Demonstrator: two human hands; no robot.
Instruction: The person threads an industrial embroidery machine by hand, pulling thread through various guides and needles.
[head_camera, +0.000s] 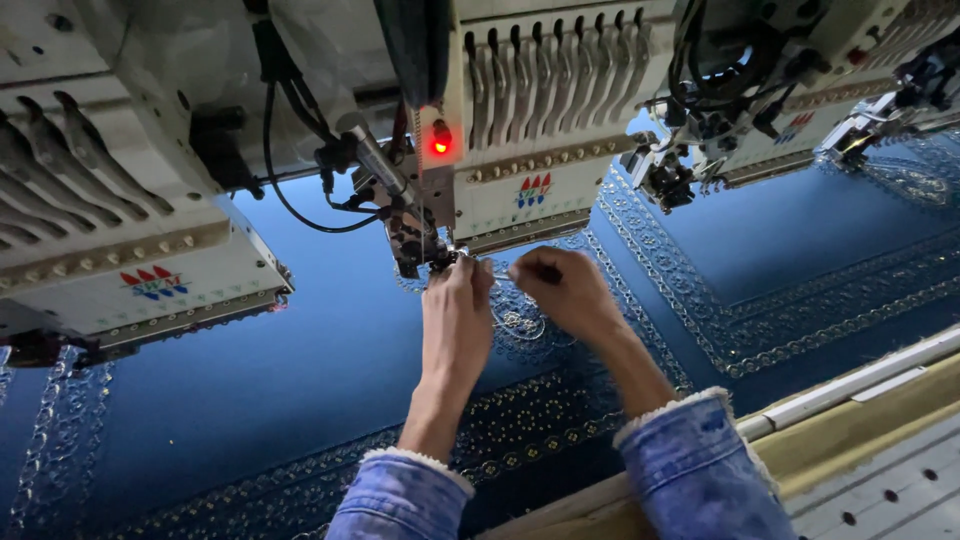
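Blue embroidered cloth (300, 370) spans bed; my left hand (458, 310) and right hand (565, 290) pinch together at white embroidery head's needle (445, 255).

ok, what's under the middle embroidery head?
Blue fabric with silver stitching lies under the head. Both hands, left and right, work at its needle area, hiding the needle tip and the stitching beneath them.

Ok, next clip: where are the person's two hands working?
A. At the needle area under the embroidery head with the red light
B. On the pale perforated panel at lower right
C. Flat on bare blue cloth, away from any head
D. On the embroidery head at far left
A: both the left hand and the right hand are raised together at the needle area just below the lit red light, above the blue cloth.
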